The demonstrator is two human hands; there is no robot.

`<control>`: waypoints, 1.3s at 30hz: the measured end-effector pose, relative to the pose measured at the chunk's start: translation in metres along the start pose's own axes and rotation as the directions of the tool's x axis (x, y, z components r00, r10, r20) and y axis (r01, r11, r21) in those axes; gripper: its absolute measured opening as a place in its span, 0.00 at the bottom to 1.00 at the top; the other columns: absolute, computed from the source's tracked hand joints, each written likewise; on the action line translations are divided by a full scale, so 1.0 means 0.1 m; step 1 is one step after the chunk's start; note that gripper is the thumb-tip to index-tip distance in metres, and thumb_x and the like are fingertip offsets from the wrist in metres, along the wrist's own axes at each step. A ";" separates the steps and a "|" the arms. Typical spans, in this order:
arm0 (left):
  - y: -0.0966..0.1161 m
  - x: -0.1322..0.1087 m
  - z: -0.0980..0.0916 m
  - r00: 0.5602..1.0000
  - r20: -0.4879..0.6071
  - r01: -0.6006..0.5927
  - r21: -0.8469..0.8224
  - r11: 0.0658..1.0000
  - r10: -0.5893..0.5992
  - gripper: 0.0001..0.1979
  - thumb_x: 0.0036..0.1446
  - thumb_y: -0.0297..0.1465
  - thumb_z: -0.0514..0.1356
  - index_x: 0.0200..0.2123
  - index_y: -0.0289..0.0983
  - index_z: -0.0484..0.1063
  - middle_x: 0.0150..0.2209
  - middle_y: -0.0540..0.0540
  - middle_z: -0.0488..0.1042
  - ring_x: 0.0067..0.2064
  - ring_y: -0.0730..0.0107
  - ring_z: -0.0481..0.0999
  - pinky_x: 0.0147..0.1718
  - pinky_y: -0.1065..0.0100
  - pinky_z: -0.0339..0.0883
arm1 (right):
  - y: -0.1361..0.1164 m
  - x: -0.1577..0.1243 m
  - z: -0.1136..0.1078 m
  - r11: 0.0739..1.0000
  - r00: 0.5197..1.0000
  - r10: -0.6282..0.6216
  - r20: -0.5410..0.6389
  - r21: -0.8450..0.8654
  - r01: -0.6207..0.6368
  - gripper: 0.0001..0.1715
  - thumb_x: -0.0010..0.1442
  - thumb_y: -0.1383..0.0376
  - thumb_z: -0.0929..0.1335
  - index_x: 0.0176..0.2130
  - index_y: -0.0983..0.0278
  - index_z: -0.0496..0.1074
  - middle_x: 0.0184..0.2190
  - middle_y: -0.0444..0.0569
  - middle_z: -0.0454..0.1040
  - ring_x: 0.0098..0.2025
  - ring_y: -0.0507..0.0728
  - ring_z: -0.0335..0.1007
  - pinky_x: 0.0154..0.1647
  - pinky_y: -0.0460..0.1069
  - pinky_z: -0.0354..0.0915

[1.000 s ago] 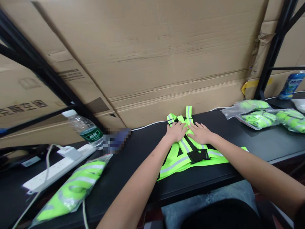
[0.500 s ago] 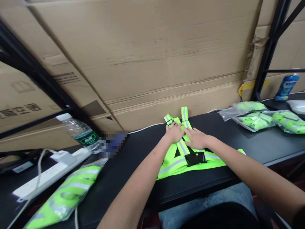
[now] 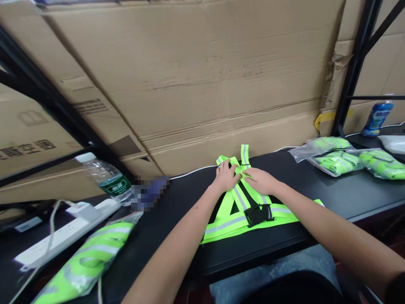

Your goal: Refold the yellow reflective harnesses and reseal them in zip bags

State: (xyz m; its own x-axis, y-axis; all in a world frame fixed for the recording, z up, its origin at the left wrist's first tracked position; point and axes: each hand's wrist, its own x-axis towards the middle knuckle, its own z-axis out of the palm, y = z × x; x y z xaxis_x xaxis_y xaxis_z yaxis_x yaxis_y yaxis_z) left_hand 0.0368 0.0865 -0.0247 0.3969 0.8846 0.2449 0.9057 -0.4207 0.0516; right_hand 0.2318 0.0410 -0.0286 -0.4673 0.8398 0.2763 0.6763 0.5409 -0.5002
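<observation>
Head view: the person's left hand [image 3: 225, 177] and right hand [image 3: 261, 181] are lying palm down on the upper straps of a fluorescent yellow-green reflective safety vest [image 3: 243, 219]. The hands are working close together, fingertips almost meeting at the centre, and neither is closing into a visible grip. The vest is lying flat on a black workbench [image 3: 164, 236], directly in front of the person, with its grey reflective strips facing up. A black plastic buckle [image 3: 258, 215] is sitting on the vest's near section, just below the right hand, and two strap ends are pointing toward the far edge.

To the right, three bagged vests [image 3: 338, 162] are lying in clear plastic near the far bench edge, and a blue-labelled bottle [image 3: 376, 118] is standing beyond them. To the left, another bagged vest [image 3: 88, 257] is lying near the bench's near edge, beside a white power strip [image 3: 63, 234] with a cable running from it. A plastic water bottle [image 3: 106, 177] is lying farther left, next to a pixelated, unreadable object [image 3: 148, 192]. Large cardboard sheets [image 3: 190, 84] are leaning against black metal shelving [image 3: 354, 71] along the far side.
</observation>
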 end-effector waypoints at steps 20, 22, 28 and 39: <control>0.62 -0.41 -0.28 0.923 0.114 -0.355 -0.122 0.927 0.368 0.25 0.66 0.37 0.50 0.60 0.29 0.66 0.61 0.34 0.70 0.63 0.51 0.68 0.62 0.55 0.61 | 0.03 0.82 -0.26 0.822 0.814 0.569 0.113 -0.064 -0.566 0.23 0.67 0.57 0.69 0.56 0.66 0.70 0.55 0.55 0.72 0.51 0.61 0.73 0.50 0.59 0.72; 0.63 -0.41 -0.26 0.912 0.160 -0.359 -0.137 0.923 0.378 0.25 0.67 0.34 0.46 0.60 0.27 0.67 0.62 0.33 0.69 0.64 0.52 0.67 0.63 0.56 0.60 | -0.02 0.85 -0.29 0.806 0.791 0.591 0.155 -0.092 -0.585 0.21 0.67 0.58 0.69 0.55 0.67 0.70 0.52 0.55 0.73 0.48 0.59 0.74 0.48 0.57 0.73; 0.61 -0.36 -0.23 0.902 0.186 -0.356 -0.188 0.916 0.389 0.26 0.68 0.33 0.44 0.59 0.24 0.68 0.63 0.31 0.68 0.66 0.52 0.65 0.66 0.55 0.56 | -0.07 0.84 -0.30 0.810 0.811 0.582 0.062 -0.127 -0.572 0.19 0.46 0.60 0.80 0.30 0.73 0.77 0.20 0.53 0.75 0.24 0.58 0.75 0.22 0.48 0.70; 0.56 -0.30 -0.24 0.903 0.190 -0.328 -0.278 0.903 0.386 0.23 0.66 0.36 0.45 0.50 0.30 0.75 0.56 0.35 0.75 0.59 0.53 0.72 0.59 0.56 0.66 | -0.02 0.92 -0.24 0.779 0.784 0.614 -0.096 -0.085 -0.621 0.19 0.44 0.60 0.79 0.31 0.70 0.77 0.18 0.48 0.73 0.20 0.55 0.72 0.16 0.47 0.66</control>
State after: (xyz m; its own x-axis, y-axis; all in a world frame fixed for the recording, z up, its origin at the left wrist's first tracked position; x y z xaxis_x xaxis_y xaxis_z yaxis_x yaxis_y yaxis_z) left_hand 0.0719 0.0317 -0.0057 0.7364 0.6742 0.0570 0.6464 -0.7259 0.2353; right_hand 0.2015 0.1184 0.0177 0.1034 0.9946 -0.0121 0.8653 -0.0960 -0.4920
